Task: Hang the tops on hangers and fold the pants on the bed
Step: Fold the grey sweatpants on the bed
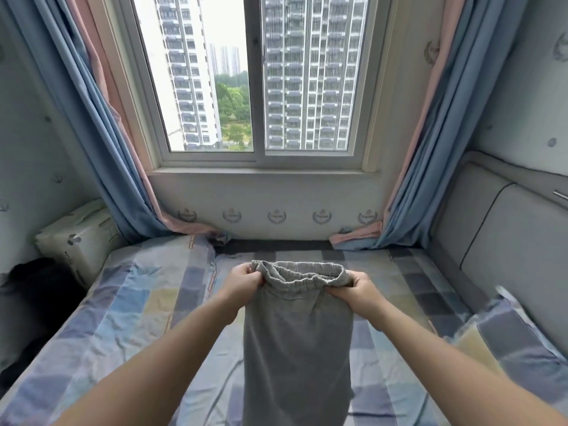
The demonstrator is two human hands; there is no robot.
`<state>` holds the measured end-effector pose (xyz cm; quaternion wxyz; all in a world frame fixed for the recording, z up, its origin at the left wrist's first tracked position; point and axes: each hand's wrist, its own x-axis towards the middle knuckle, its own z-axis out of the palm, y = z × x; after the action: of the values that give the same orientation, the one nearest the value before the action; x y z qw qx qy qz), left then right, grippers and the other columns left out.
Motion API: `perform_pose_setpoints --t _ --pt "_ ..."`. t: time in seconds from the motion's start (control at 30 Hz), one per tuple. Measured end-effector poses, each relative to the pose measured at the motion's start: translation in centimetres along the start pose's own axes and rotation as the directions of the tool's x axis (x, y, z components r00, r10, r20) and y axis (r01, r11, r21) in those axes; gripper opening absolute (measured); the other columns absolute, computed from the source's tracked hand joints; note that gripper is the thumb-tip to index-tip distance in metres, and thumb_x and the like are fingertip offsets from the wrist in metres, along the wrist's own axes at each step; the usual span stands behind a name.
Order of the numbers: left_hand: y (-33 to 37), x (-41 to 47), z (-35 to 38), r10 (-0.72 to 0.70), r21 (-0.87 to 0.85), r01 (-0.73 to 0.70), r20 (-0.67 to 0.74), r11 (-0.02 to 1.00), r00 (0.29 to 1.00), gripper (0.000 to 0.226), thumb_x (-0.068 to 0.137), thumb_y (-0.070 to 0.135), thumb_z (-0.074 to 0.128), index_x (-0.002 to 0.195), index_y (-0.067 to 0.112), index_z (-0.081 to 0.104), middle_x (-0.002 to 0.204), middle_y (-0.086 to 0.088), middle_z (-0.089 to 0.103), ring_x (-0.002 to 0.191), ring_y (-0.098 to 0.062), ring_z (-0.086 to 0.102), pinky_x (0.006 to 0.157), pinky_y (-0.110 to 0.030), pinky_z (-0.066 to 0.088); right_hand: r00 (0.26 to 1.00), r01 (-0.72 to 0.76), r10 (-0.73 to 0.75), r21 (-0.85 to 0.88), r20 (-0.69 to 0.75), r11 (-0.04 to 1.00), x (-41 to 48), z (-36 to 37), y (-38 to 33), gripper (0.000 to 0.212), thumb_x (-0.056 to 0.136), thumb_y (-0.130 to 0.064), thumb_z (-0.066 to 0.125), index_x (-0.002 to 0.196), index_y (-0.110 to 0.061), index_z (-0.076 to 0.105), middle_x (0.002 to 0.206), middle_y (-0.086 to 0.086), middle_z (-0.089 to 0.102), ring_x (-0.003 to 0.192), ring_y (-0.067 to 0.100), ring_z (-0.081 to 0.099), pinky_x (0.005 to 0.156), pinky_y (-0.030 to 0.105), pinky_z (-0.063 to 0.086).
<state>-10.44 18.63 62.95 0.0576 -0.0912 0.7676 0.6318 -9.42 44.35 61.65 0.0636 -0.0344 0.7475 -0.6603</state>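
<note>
Both hands, left [244, 279] and right [358, 289], pinch the waistband of grey pants [296, 348] held above the checked bed [129, 302]; no readable label shows.

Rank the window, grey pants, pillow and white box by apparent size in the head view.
1. window
2. grey pants
3. pillow and white box: look alike; the pillow is nearer and cropped, so unranked.

- A sliding window [255, 87] straight ahead, with tower blocks [307, 72] and green trees [233, 103] beyond the glass.
- Blue and pink curtains [101, 133] drawn back at either side.
- A pale box [76, 238] in the left corner, with a dark heap [33, 290] beside it.
- A grey padded panel [507, 235] on the right, with a checked pillow [507, 339] below it.
</note>
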Motion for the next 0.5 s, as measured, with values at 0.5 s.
perform_pose_setpoints --t 0.5 --pt "-7.5 3.8 10.0 0.131 0.168 -0.133 0.019 0.977 0.991 0.042 0.083 -0.017 0.049 0.09 0.022 0.064 0.081 -0.002 0.064 0.073 -0.013 0.055 0.067 -0.024 0.045 0.974 -0.076 -0.009 -0.368 -0.225 0.927 0.8 -7.3 9.1 0.029 0.078 -0.005 0.081 0.103 -0.017 0.077 0.1 0.0 0.075 0.098 0.021 0.068 0.091 0.041 0.054"
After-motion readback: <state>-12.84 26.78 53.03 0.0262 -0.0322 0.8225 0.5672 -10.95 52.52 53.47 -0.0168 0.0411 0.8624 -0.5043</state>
